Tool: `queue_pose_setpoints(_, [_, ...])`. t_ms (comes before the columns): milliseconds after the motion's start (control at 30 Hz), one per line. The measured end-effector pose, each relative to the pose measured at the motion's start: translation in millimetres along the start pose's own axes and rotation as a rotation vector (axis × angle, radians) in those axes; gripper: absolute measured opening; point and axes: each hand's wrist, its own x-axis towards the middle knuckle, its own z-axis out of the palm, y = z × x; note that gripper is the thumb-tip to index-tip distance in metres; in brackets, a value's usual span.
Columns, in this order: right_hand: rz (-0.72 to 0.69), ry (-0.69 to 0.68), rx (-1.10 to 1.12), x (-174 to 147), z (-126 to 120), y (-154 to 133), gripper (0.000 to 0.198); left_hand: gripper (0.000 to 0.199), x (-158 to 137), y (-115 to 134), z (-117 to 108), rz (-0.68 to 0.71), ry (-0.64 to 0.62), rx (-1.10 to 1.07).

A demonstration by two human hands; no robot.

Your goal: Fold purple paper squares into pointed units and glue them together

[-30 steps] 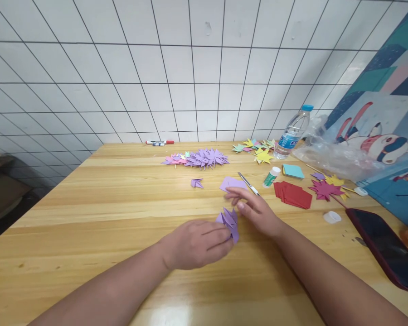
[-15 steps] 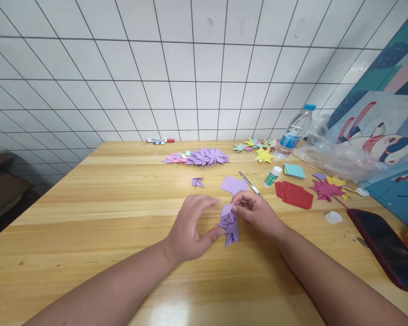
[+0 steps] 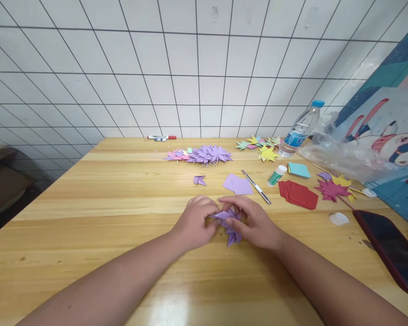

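Note:
Between my two hands is a folded purple paper piece (image 3: 234, 236) with several pointed tips, low over the table. My left hand (image 3: 197, 222) pinches its left tip between thumb and fingers. On its right side, my right hand (image 3: 253, 222) grips it with curled fingers and the thumb in front. The fingers hide part of the folds. A smaller folded purple paper piece (image 3: 199, 180) lies beyond my left hand. Flat purple paper squares (image 3: 238, 184) rest beyond my right hand, beside a craft knife (image 3: 256, 187).
A glue stick (image 3: 276, 175), red paper squares (image 3: 298, 194), a blue paper stack (image 3: 298, 170) and a water bottle (image 3: 301, 130) stand or lie to the right. A phone (image 3: 391, 249) is at the far right. Purple paper leaves (image 3: 210, 155) and a marker (image 3: 161, 137) lie near the tiled wall.
My left fingers have closed onto the left tip of the purple paper piece. My right hand has shifted from its top corner to its right side. The view has tilted slightly.

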Motion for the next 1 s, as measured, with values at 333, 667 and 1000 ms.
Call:
queue_pose_setpoints(333, [0.147,-0.138,-0.249,0,-7,4,0.015,0.009,-1,-3,1,0.047,-0.003,0.040])
queue_pose_setpoints(667, [0.159,-0.182,-0.277,-1,-5,-7,0.013,0.005,-3,2,0,0.051,-0.002,0.033])
queue_pose_setpoints(1000, [0.512,0.156,-0.085,-1,-37,26,0.021,0.024,-4,5,-3,0.268,-0.113,0.140])
